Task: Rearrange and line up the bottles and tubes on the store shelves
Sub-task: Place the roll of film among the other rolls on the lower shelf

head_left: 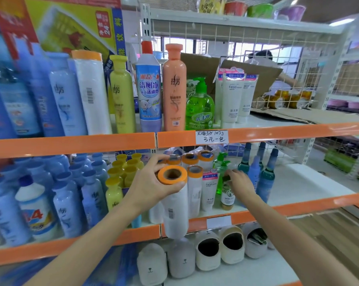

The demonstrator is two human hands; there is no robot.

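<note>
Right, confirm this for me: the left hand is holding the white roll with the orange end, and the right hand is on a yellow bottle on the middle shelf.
One thing is wrong. The head view shows the right hand on a small brown-capped bottle beside the green pump bottles, not a yellow one. The left hand does hold the white roll with the orange end.

Slippers (207,252) btm shelf; handwritten price tag (211,137) on orange rail; cardboard box (232,73) behind mesh.

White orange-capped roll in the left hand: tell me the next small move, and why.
Probably set the white roll back upright on the middle shelf, in front of the matching orange-capped rolls. The left hand grips its orange top with its base hanging past the shelf's front edge, while the right hand is busy with a small dark-capped bottle.
</note>
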